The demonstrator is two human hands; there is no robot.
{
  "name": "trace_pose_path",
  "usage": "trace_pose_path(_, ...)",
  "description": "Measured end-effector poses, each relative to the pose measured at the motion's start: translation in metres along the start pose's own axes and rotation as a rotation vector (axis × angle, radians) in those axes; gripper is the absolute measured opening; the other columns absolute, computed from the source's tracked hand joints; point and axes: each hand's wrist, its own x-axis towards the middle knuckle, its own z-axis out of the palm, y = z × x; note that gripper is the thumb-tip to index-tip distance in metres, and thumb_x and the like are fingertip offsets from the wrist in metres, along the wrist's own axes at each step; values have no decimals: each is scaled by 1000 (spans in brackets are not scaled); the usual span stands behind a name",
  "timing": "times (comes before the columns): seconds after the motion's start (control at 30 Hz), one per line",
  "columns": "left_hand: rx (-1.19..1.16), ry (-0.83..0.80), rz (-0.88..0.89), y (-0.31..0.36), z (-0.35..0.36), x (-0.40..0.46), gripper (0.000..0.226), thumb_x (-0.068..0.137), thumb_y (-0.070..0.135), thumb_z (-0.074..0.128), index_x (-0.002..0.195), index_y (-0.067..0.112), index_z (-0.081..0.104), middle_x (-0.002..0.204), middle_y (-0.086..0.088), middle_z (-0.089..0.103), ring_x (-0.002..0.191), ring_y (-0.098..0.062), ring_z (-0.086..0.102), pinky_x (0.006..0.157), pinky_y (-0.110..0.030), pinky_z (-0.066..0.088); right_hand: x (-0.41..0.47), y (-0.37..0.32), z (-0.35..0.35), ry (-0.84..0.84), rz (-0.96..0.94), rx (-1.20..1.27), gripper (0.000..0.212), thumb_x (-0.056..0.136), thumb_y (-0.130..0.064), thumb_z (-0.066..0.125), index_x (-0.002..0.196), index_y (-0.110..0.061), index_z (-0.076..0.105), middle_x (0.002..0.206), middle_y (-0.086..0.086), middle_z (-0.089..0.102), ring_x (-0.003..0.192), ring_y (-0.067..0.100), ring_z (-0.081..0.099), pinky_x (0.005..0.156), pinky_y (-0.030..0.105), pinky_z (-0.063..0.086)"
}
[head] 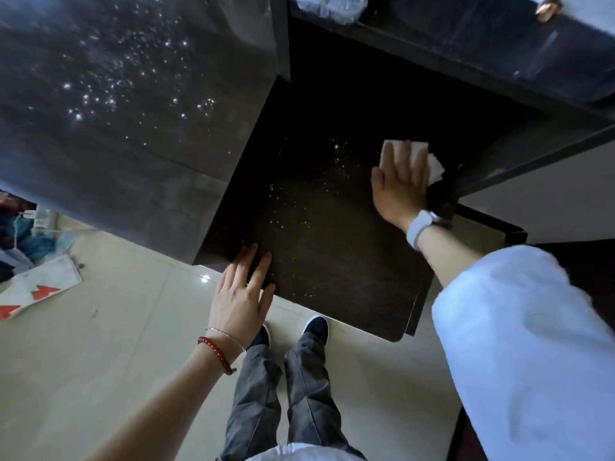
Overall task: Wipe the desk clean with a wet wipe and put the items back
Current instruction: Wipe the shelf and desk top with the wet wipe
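Overhead, dusty upper desk top point(109, 104) — right hand point(399, 184) flat on wet wipe point(416, 154)

One white wipe point(412, 158), two hands, two dark shoes, one white wristband point(420, 227), one red bead bracelet point(216, 354), one thin chain bracelet point(226, 335).

We note a white band point(420, 226) on the right wrist, with a loose white sleeve point(519, 344) pushed above the forearm. On the left wrist we record a red bead bracelet point(216, 356) and a thin chain point(226, 335). Below: grey trousers point(283, 400), dark shoes point(316, 326) with white edging.
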Motion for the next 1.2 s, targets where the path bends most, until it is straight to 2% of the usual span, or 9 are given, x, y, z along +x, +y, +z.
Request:
trace_pose_path(0.1, -17, 9, 14, -2, 1, 0, 46, 86, 31, 38, 123, 8, 50, 129, -23, 52, 119, -38, 47, 95, -48, 43, 12, -21, 3, 11, 24, -7, 57, 98, -40, 21, 146, -19, 0, 156, 10, -11, 139, 37, -19, 113, 47, -11)
trace_pose_path(0.2, -23, 17, 24, -5, 3, 0, 45, 91, 36, 33, 125, 10, 48, 130, -22, 51, 123, -33, 38, 102, -39, 34, -35, -43, 36, -18, -523, -166, 60, 93, -45, 15, 145, -16, 15, 156, 11, 6, 139, 42, -9, 113, 51, -6)
trace_pose_path(0.3, -2, 6, 25, -6, 1, 0, 52, 96, 42, 18, 126, 10, 46, 130, -22, 51, 122, -30, 34, 101, -35, 27, -78, -43, 44, -173, -899, -319, 61, 89, -47, 3, 145, -25, 9, 151, -4, -10, 138, 27, -21, 112, 40, -15)
trace_pose_path(0.6, 8, 37, 15, -3, 5, -2, 44, 95, 36, 25, 128, 12, 43, 132, -20, 51, 124, -30, 40, 100, -41, 39, 43, -45, -2, -33, -158, -41, 52, 98, -40, 16, 146, -26, 3, 157, 0, -5, 141, 30, -15, 115, 44, -8)
trace_pose_path(0.73, -2, 46, 25, -4, 3, -3, 43, 96, 35, 24, 129, 13, 39, 133, -20, 50, 125, -28, 36, 103, -40, 35, -22, -75, 39, -15, -712, -203, 59, 91, -36, 12, 140, -8, 29, 151, 12, 27, 139, 42, 11, 113, 56, 12)
trace_pose_path(0.83, 19, 27, 27, -3, 1, -3, 43, 91, 32, 33, 129, 12, 40, 131, -20, 51, 124, -31, 42, 100, -42, 43, -45, -53, 41, -123, -1013, -316, 53, 94, -34, 16, 140, -13, 32, 149, 7, 31, 139, 35, 14, 114, 46, 10)
trace_pose_path(0.9, 48, 6, 24, -3, 0, -4, 44, 96, 36, 22, 128, 12, 42, 131, -19, 52, 123, -33, 48, 98, -44, 44, -13, -43, 28, 16, -915, -248, 50, 98, -30, 14, 140, -11, 31, 149, 9, 32, 139, 37, 15, 114, 48, 10)
trace_pose_path(1.03, 77, -8, 18, -5, 4, -4, 46, 95, 36, 24, 130, 12, 43, 134, -18, 49, 127, -30, 40, 107, -36, 30, 38, -60, 4, -10, -193, 6, 49, 98, -32, 15, 146, -20, 10, 157, -1, 5, 143, 27, -7, 114, 42, -3)
trace_pose_path(1.2, 32, 23, 15, -4, 1, -8, 44, 87, 27, 38, 128, 13, 42, 133, -19, 51, 127, -30, 39, 105, -36, 25, -29, -110, 49, 19, -565, -57, 61, 88, -34, 11, 142, -9, 26, 153, 9, 21, 141, 36, 6, 114, 46, 2)
